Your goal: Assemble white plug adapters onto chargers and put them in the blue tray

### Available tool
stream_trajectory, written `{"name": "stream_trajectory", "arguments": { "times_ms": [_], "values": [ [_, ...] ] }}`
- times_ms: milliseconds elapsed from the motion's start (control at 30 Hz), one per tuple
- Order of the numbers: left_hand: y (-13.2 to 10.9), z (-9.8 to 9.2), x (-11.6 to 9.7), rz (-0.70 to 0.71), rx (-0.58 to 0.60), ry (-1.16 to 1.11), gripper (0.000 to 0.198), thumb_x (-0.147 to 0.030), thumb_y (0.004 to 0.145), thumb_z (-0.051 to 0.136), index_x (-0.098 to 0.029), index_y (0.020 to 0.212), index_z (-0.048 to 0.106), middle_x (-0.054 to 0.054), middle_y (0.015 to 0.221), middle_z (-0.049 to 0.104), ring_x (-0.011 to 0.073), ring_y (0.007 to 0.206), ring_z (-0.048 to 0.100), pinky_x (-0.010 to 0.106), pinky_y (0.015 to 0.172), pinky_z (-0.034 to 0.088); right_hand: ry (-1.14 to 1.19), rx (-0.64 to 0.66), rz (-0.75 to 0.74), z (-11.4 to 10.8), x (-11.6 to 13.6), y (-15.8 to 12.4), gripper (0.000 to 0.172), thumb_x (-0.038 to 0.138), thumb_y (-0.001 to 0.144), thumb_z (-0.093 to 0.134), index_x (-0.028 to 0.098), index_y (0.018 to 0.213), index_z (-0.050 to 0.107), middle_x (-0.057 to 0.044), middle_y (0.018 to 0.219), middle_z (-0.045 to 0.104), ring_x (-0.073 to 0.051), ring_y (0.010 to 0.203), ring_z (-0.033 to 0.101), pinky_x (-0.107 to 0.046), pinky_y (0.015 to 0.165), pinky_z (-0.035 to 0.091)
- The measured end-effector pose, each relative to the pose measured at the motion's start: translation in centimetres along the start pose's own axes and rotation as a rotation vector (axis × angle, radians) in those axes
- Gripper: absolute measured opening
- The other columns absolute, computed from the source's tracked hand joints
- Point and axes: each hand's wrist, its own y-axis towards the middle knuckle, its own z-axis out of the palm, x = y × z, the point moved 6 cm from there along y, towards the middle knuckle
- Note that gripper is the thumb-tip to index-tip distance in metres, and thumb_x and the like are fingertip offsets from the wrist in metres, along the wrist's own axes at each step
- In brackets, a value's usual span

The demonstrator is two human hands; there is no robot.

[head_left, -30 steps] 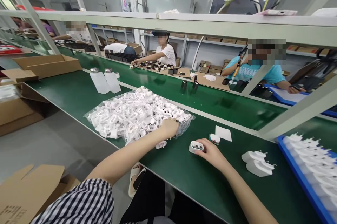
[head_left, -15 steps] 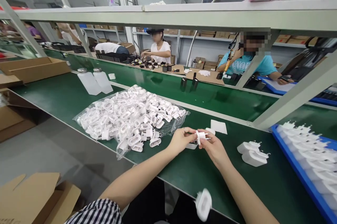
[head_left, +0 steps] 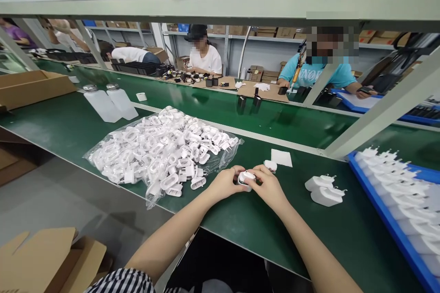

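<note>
My left hand [head_left: 225, 183] and my right hand [head_left: 268, 186] meet over the green bench, both pinched round one small white charger part [head_left: 246, 177]. Left of my hands lies a clear plastic bag [head_left: 161, 153] heaped with several white plug pieces. Just behind my right hand sit a small white piece [head_left: 270, 165] and a flat white square [head_left: 281, 157]. Two white charger bodies [head_left: 324, 190] lie to the right of my right hand.
A blue tray [head_left: 395, 224] of white chargers fills the right edge. Two white bottles [head_left: 110, 102] stand at the back left beside a cardboard box [head_left: 32, 87]. A green conveyor belt [head_left: 275, 121] runs behind, where other people work. Open cartons sit on the floor at left.
My left hand left the bag with a plug piece and came to my right hand, which lifted the charger body. Both hands now press the parts together, lower than before.
</note>
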Motion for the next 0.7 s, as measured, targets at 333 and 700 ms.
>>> {"name": "stream_trajectory", "arguments": {
  "times_ms": [333, 700],
  "values": [
    [-0.29, 0.06, 0.12, -0.034, -0.055, 0.018, 0.034, -0.034, 0.054, 0.059, -0.021, 0.084, 0.048, -0.005, 0.073, 0.056, 0.0107, 0.064, 0.052, 0.020, 0.059, 0.039, 0.042, 0.086, -0.016, -0.28, -0.18, -0.49, 0.020, 0.024, 0.066, 0.048, 0.023, 0.083, 0.059, 0.000, 0.089, 0.060, -0.015, 0.083, 0.053, -0.025, 0.074, 0.041],
    [-0.41, 0.08, -0.70, -0.040, -0.068, 0.212, 0.033, -0.033, 0.063, 0.053, -0.021, 0.094, 0.048, -0.001, 0.078, 0.059, 0.0142, 0.069, 0.054, 0.022, 0.062, 0.040, -0.123, 0.184, 0.077, -0.12, -0.30, -0.31, 0.029, 0.027, 0.068, 0.046, 0.023, 0.095, 0.054, 0.001, 0.091, 0.060, -0.016, 0.080, 0.056, -0.027, 0.068, 0.044]
  ]
}}
